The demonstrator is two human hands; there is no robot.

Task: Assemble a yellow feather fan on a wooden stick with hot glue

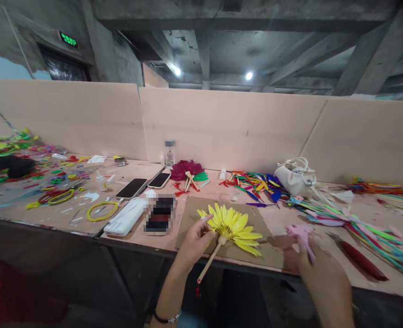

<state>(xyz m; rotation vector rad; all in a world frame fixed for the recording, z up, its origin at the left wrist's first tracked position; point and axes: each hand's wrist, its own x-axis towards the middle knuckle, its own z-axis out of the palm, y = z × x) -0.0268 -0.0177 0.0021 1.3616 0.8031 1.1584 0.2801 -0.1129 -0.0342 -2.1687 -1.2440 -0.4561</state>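
Observation:
A yellow petal-shaped fan with a pale wooden handle lies over a brown cardboard sheet. Its handle points toward me past the table edge, a small red piece hanging from the end. My left hand pinches the leftmost petals between thumb and fingers. To the right, my right hand is wrapped round the grip of a pink glue gun, held apart from the fan above the cardboard's right side. Motion blurs that hand somewhat.
Red-handled pliers lie beside my right hand. Behind are a maroon fan, colourful strips and a white bag. Phones, a white power bank and scissors lie left. A pink partition rises behind.

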